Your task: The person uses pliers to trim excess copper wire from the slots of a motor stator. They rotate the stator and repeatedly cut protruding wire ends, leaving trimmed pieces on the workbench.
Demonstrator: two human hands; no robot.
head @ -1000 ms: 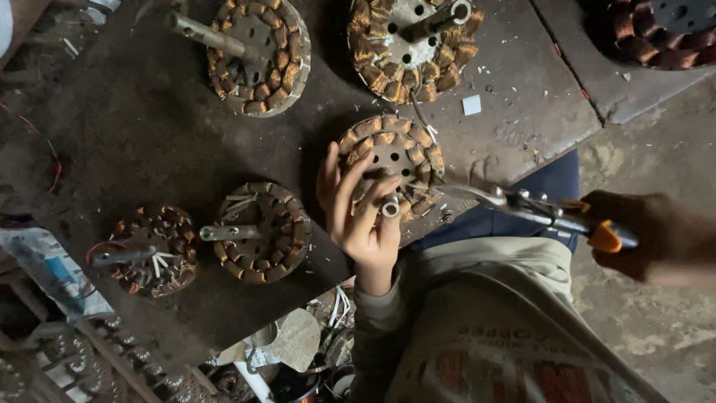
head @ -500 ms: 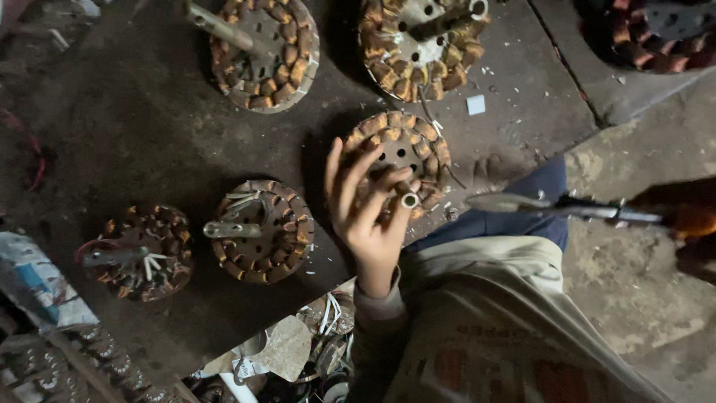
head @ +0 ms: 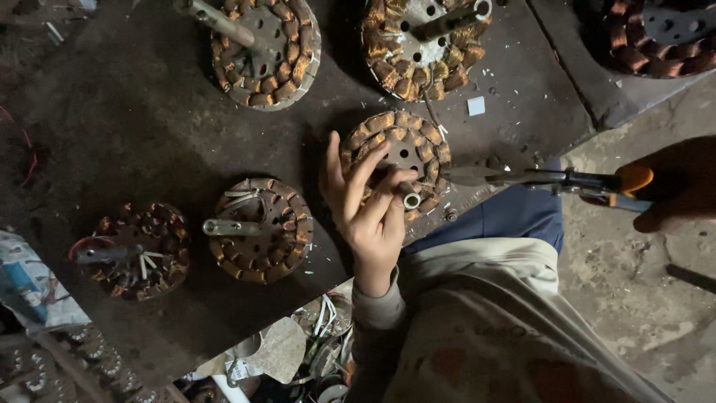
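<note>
dim light, dark grimy metal counter (head: 127, 127), cracked dusty concrete floor (head: 634, 298) to the right, scrap clutter (head: 298, 358) under the counter edge

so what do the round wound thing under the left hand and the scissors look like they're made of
The round stator under the left hand: reddish-brown shiny coil bundles, probably copper wire, ringed around a dull grey plate with holes, likely steel. The scissors in the right hand: grey blades that look like metal, with an orange handle, probably plastic; the dim light leaves that open.
</note>
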